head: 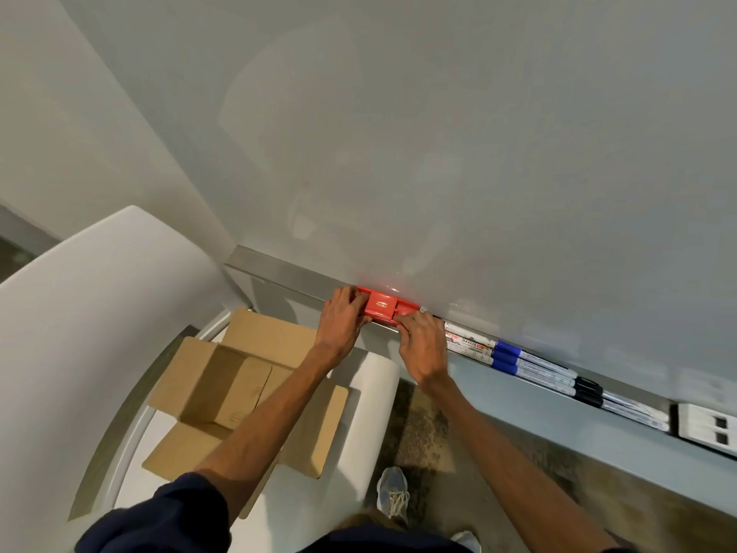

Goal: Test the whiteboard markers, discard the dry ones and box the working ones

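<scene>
Both your hands have a closed grip on the one red eraser (383, 307). Your left hand (343, 315) curls round its left end and your right hand (423, 349) pinches its right end, on the whiteboard tray (279, 269). Just to the right lie three blue-capped markers (505, 356), then seemingly three black-capped markers (589, 391). One open cardboard box (207, 377) sits on the white chair (79, 313).

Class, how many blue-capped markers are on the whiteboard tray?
3 blue-capped markers, side by side on the tray, right of the right hand: one nearest the board, one in the middle, one at the front edge. Others may be hidden.
</scene>
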